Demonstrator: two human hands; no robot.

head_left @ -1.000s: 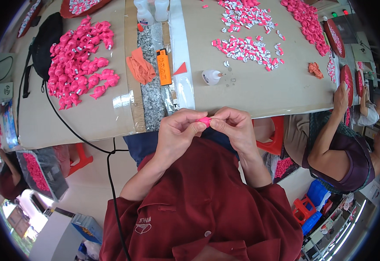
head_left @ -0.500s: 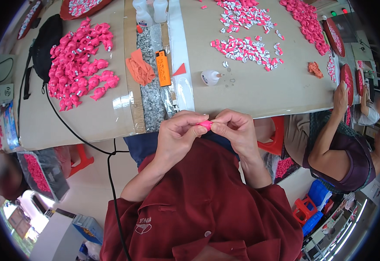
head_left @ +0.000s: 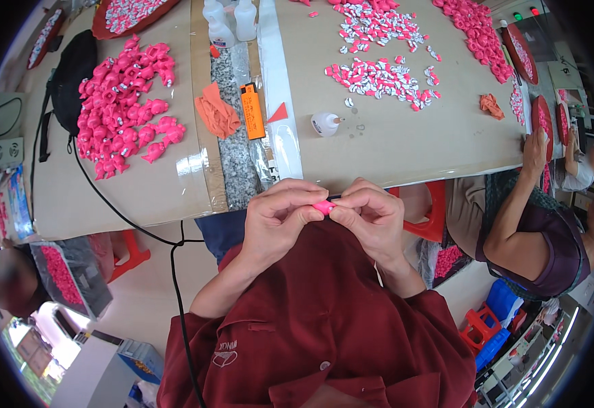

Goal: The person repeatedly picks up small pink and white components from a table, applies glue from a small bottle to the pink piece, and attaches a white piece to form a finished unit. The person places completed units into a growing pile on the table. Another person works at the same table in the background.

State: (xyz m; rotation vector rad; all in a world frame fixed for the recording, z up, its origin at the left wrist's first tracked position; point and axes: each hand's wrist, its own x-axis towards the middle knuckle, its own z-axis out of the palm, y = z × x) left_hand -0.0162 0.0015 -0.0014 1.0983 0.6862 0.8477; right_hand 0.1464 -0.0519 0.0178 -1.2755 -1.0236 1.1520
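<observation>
Centrally, just below the near edge of the cardboard-covered table, my left hand and my right hand meet over my dark red shirt; both sets of fingers are curled and pinch one small pink piece between their tips, thumbs pressed against it from either side. At 12 o'clock from the hands lies a small white glue bottle, with an orange box and an orange cloth toward 11 o'clock. A heap of pink figures lies at 10 o'clock, well apart from the hands; a scatter of pink-and-white pieces lies at 1 o'clock. A black cable runs off the table at 9 o'clock. A co-worker's hand rests on the table edge at 3 o'clock
</observation>
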